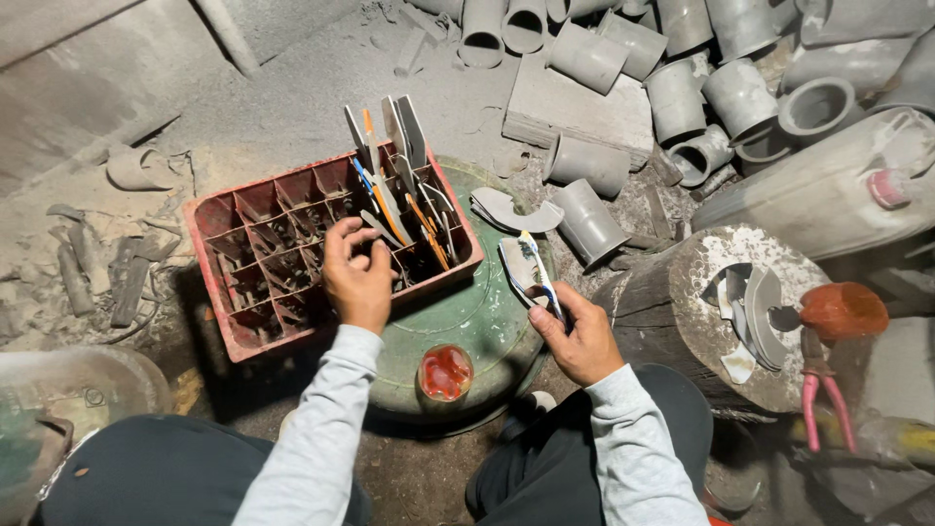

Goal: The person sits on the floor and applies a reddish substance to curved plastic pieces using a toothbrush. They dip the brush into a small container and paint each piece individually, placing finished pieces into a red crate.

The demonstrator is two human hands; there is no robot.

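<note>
Dark trousers (185,477) and grey sleeves (321,438) filled the near edge; person sat over a round green lid (487,321) on a dusty floor; small cup of red liquid (445,372) stood on the lid's near rim, between the two forearms; left hand (357,276) was over the red plastic crate (253,263), fingers (343,234) curled loosely and dipped into a compartment, thumb tucked in; could not tell whether they had hold of anything; crate was gridded, grimy, dust-caked; upright in its far right cells stood thin tools (399,185), flat grey blades and orange and blue handles, just beyond the fingertips; right hand (581,338) was closed round a flat curved grey plastic piece (518,268) and a toothbrush (539,273) laid against it, both pinched between thumb and fingers and sticking up past the knuckles, over the lid's right edge; more curved grey offcuts (511,209) lay just beyond; cut grey pipe sections (589,161), cylindrical and matt, were heaped farther back; wooden stump (682,312) at right bore grey offcuts, an orange bowl (842,310) and pink-handled pliers (823,385).
</note>
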